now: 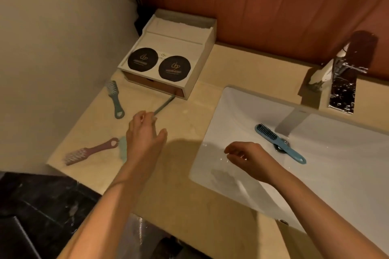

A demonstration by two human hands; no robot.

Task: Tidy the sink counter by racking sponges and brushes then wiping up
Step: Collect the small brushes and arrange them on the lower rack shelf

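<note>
— Why is the left hand (145, 130) pinching that thin brush (164, 104) by its near end?
— Probably to draw it clear of the box (168, 54) ahead. The right hand (248, 155) hangs slack and empty, and the blue brush (277, 142) lies in the sink (231, 185) just beyond it.
</note>
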